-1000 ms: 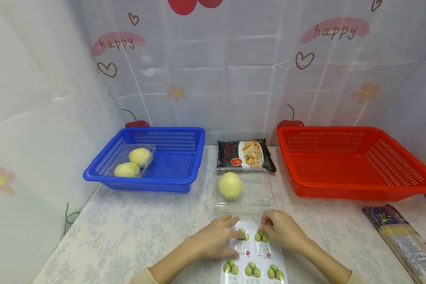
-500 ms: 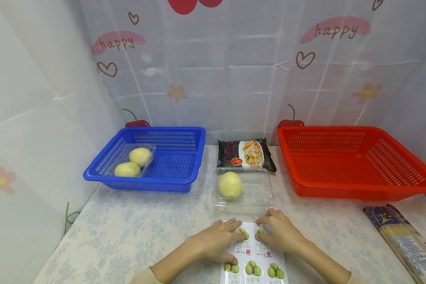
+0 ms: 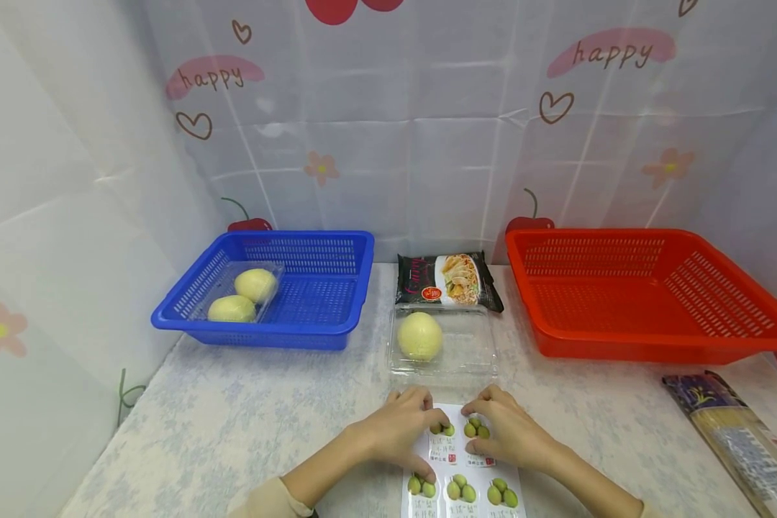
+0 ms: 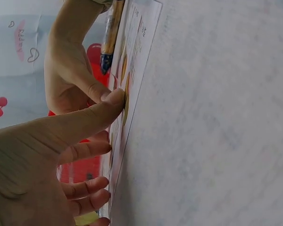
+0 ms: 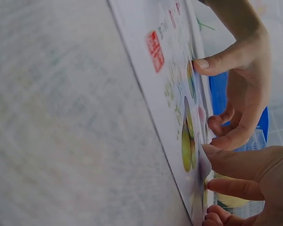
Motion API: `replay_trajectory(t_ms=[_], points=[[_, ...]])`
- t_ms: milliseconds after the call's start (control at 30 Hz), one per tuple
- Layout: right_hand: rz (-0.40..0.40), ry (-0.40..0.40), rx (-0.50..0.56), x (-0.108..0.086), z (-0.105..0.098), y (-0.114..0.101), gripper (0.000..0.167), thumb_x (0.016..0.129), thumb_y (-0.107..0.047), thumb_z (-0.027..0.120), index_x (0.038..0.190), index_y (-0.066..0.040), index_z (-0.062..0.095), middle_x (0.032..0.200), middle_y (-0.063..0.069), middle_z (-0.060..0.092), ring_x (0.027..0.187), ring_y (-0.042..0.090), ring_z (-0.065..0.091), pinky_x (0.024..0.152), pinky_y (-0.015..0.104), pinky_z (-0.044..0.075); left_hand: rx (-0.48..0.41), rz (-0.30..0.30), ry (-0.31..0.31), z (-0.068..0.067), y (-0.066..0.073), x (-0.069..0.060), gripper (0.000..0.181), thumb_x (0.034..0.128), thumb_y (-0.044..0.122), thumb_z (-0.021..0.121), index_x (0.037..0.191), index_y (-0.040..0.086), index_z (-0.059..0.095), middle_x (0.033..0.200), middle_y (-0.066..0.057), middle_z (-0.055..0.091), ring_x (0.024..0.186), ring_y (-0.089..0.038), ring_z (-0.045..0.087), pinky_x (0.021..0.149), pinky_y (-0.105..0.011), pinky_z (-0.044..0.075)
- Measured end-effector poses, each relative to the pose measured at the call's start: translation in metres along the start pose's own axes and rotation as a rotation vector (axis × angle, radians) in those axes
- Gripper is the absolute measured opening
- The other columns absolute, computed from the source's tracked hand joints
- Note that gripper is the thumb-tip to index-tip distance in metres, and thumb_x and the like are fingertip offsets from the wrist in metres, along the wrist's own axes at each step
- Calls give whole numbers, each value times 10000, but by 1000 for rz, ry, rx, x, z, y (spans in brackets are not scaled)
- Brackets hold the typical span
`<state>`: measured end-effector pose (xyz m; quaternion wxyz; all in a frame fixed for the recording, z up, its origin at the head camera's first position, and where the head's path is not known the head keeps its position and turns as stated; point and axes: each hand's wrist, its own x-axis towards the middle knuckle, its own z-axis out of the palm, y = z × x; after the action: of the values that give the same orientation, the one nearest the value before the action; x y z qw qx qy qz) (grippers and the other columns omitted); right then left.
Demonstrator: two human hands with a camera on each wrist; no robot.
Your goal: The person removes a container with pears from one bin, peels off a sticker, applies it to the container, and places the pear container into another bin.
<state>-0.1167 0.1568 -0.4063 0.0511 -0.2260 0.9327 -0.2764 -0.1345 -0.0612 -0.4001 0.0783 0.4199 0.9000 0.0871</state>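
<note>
A white sheet of pear stickers (image 3: 462, 475) lies on the table in the head view, printed with green pears and lettering. My left hand (image 3: 403, 429) rests on its left side, thumb low and fingers on the upper part, relaxed. On the right, my right hand (image 3: 513, 434) works at the upper right pear sticker (image 3: 478, 430). In the right wrist view, a buckled edge of the sticker (image 5: 205, 165) stands up between the right thumb and forefinger, which pinch it. The left wrist view shows the left thumb touching the sheet (image 4: 142, 49).
Behind the sheet stands a clear plastic box (image 3: 462, 345) with one pale round fruit (image 3: 420, 336). A noodle packet (image 3: 450, 280) lies behind it. A blue basket (image 3: 337, 332) with boxed fruit stands left, a red basket (image 3: 660, 345) right. A noodle bag (image 3: 732, 432) lies far right.
My right hand's thumb and forefinger have moved apart and down across the upper right sticker. My left hand has shifted slightly, its fingers more bent. The sheet stays in place.
</note>
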Motion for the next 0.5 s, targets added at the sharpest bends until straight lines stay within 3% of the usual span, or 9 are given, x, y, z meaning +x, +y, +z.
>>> replay_trajectory(t_ms=[133,267,500], points=[[-2,-11,23,0,-1,-1,315,674,-128,829,949,-83,681,960,14,467,889,185,459,728,367,429,-35,0,-1,1,-3,1,677,591,546,808,1171,260,609,993,86,395,931,-45,359,766,-195,291],[5,-30,35,1,0,-1,285,676,-140,831,902,-99,661,943,6,472,871,175,458,724,357,426,-48,-9,-9,0,-4,3,695,574,557,810,1167,251,617,1115,59,440,1029,-83,383,837,-238,339],[61,8,12,4,0,-5,401,621,-168,868,933,-22,663,789,-1,465,712,131,410,584,237,357,-15,4,-14,0,0,4,721,569,551,809,1191,228,640,1246,42,495,1161,-135,415,959,-362,392]])
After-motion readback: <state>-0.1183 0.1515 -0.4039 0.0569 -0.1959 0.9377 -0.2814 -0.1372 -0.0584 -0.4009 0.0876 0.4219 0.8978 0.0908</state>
